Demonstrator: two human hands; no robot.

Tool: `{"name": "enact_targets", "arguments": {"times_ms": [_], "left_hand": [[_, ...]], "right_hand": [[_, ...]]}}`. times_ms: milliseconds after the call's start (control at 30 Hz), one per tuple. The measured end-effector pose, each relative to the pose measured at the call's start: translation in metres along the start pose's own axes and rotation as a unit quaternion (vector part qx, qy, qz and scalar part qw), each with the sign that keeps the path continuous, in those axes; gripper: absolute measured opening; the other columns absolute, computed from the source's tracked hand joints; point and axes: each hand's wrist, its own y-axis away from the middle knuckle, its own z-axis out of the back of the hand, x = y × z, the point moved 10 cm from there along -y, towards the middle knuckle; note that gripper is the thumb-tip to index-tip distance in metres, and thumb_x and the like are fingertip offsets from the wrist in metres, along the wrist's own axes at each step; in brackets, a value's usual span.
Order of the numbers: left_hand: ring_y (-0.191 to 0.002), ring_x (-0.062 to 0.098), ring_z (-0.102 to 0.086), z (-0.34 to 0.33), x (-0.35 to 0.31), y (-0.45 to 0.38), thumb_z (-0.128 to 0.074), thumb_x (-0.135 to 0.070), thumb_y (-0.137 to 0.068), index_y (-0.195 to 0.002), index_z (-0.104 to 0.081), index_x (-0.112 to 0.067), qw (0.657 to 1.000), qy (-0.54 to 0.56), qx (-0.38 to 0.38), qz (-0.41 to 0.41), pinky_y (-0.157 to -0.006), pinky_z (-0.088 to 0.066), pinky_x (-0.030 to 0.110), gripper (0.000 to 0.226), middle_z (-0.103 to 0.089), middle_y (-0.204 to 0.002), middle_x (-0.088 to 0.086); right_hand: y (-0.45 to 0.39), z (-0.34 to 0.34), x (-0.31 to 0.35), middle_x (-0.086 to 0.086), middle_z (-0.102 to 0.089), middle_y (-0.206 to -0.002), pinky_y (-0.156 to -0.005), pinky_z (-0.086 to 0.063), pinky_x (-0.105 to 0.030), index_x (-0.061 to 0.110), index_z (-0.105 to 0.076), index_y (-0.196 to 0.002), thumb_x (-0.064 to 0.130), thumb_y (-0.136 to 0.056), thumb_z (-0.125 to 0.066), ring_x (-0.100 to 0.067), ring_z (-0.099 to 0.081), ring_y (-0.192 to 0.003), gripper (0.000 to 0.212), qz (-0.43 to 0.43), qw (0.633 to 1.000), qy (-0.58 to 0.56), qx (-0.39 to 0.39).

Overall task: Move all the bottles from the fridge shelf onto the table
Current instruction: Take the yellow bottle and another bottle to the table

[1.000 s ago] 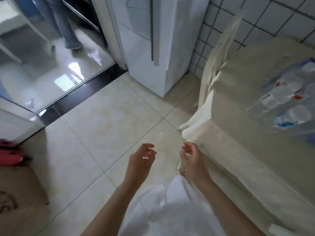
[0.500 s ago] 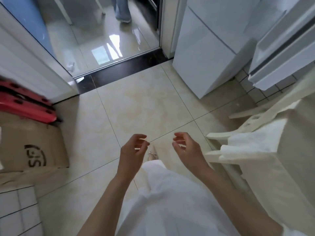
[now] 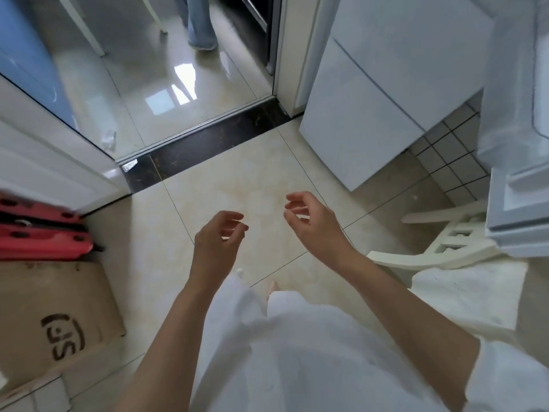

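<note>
My left hand [image 3: 217,242] and my right hand [image 3: 315,224] hang over the beige floor tiles, both empty with fingers loosely curled and apart. The white fridge [image 3: 371,93] stands at the upper right, and its open door [image 3: 517,138] swings out at the far right edge. A corner of the cloth-covered table [image 3: 463,295] shows at the right. No bottles are in view, and the fridge shelf is out of frame.
A cream plastic chair [image 3: 439,248] sits between the table and the fridge door. A cardboard box [image 3: 53,319] and red flat items [image 3: 38,236] lie at the left. A dark threshold [image 3: 208,141] leads to another room where a person's legs [image 3: 199,22] stand.
My view has swung left, away from the table and its bottles, which have left the frame. The open fridge door has come into view. Both hands have risen slightly and stay empty.
</note>
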Motion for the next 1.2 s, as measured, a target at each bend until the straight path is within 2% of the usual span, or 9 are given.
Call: {"name": "enact_targets", "arguments": {"times_ms": [200, 367, 500, 667, 800, 933, 1033, 1133, 1200], "left_hand": [[-0.082, 0.017, -0.07, 0.019, -0.025, -0.109, -0.062, -0.013, -0.089, -0.099, -0.065, -0.024, 0.997, -0.022, 0.068, -0.035, -0.081, -0.057, 0.039, 0.015, -0.072, -0.086, -0.006], [-0.08, 0.02, -0.07, 0.041, -0.061, -0.213, -0.061, -0.007, -0.09, -0.097, -0.065, -0.021, 0.985, -0.068, 0.128, -0.092, -0.081, -0.057, 0.047, 0.016, -0.073, -0.085, -0.004], [-0.081, 0.022, -0.071, 0.038, -0.099, -0.284, -0.061, -0.004, -0.089, -0.097, -0.065, -0.021, 0.976, -0.078, 0.163, -0.126, -0.081, -0.057, 0.051, 0.02, -0.072, -0.083, -0.005], [-0.086, 0.021, -0.071, -0.003, -0.148, -0.338, -0.059, -0.003, -0.09, -0.088, -0.062, -0.037, 0.959, -0.077, 0.233, -0.145, -0.086, -0.056, 0.048, 0.034, -0.071, -0.084, -0.01], [-0.087, 0.019, -0.07, -0.05, -0.191, -0.368, -0.058, -0.006, -0.09, -0.093, -0.062, -0.032, 0.941, -0.089, 0.277, -0.171, -0.086, -0.056, 0.047, 0.026, -0.072, -0.087, -0.01], [-0.085, 0.019, -0.069, -0.1, -0.245, -0.398, -0.058, -0.008, -0.088, -0.088, -0.061, -0.039, 0.928, -0.079, 0.304, -0.202, -0.084, -0.056, 0.048, 0.031, -0.072, -0.087, -0.008], [-0.083, 0.018, -0.069, -0.138, -0.296, -0.421, -0.058, -0.008, -0.088, -0.093, -0.064, -0.03, 0.919, -0.074, 0.305, -0.238, -0.081, -0.057, 0.044, 0.023, -0.072, -0.087, -0.006], [-0.083, 0.015, -0.07, -0.171, -0.344, -0.434, -0.058, -0.009, -0.09, -0.101, -0.065, -0.02, 0.912, -0.068, 0.302, -0.268, -0.074, -0.058, 0.033, 0.017, -0.072, -0.089, -0.006], [-0.085, 0.018, -0.069, -0.193, -0.377, -0.444, -0.059, -0.008, -0.091, -0.102, -0.064, -0.019, 0.904, -0.063, 0.306, -0.292, -0.076, -0.057, 0.032, 0.016, -0.072, -0.09, -0.004]], "right_hand": [[-0.08, -0.008, 0.032, 0.004, -0.064, -0.112, -0.091, -0.046, -0.022, 0.016, -0.056, -0.12, 0.025, -0.093, -0.056, -0.009, -0.059, -0.106, 0.028, -0.01, 0.998, -0.006, -0.06], [-0.134, -0.013, 0.049, 0.005, -0.064, -0.111, -0.088, -0.045, -0.02, 0.018, -0.056, -0.118, 0.026, -0.093, -0.056, -0.009, -0.059, -0.106, 0.026, -0.077, 0.987, -0.064, -0.123], [-0.157, 0.0, 0.059, 0.004, -0.064, -0.11, -0.092, -0.047, -0.024, 0.017, -0.054, -0.121, 0.026, -0.093, -0.057, -0.01, -0.059, -0.106, 0.03, -0.105, 0.973, -0.09, -0.185], [-0.177, 0.035, 0.056, 0.004, -0.063, -0.109, -0.097, -0.047, -0.029, 0.019, -0.052, -0.123, 0.026, -0.092, -0.056, -0.01, -0.059, -0.105, 0.032, -0.139, 0.951, -0.105, -0.255], [-0.196, 0.079, 0.05, 0.004, -0.063, -0.108, -0.097, -0.048, -0.033, 0.018, -0.053, -0.123, 0.027, -0.093, -0.057, -0.012, -0.059, -0.104, 0.031, -0.149, 0.932, -0.112, -0.31], [-0.227, 0.135, 0.043, 0.008, -0.064, -0.107, -0.098, -0.048, -0.035, 0.019, -0.054, -0.122, 0.026, -0.093, -0.058, -0.009, -0.06, -0.104, 0.03, -0.147, 0.915, -0.126, -0.353], [-0.255, 0.181, 0.04, 0.008, -0.063, -0.109, -0.099, -0.048, -0.037, 0.02, -0.054, -0.121, 0.025, -0.093, -0.058, -0.008, -0.06, -0.105, 0.029, -0.14, 0.909, -0.14, -0.368], [-0.28, 0.233, 0.046, 0.009, -0.062, -0.109, -0.1, -0.047, -0.038, 0.021, -0.053, -0.121, 0.026, -0.093, -0.059, -0.008, -0.059, -0.107, 0.029, -0.119, 0.905, -0.131, -0.386], [-0.297, 0.271, 0.054, 0.008, -0.062, -0.11, -0.1, -0.047, -0.035, 0.021, -0.052, -0.123, 0.025, -0.094, -0.058, -0.008, -0.059, -0.108, 0.031, -0.104, 0.903, -0.118, -0.4]]}}
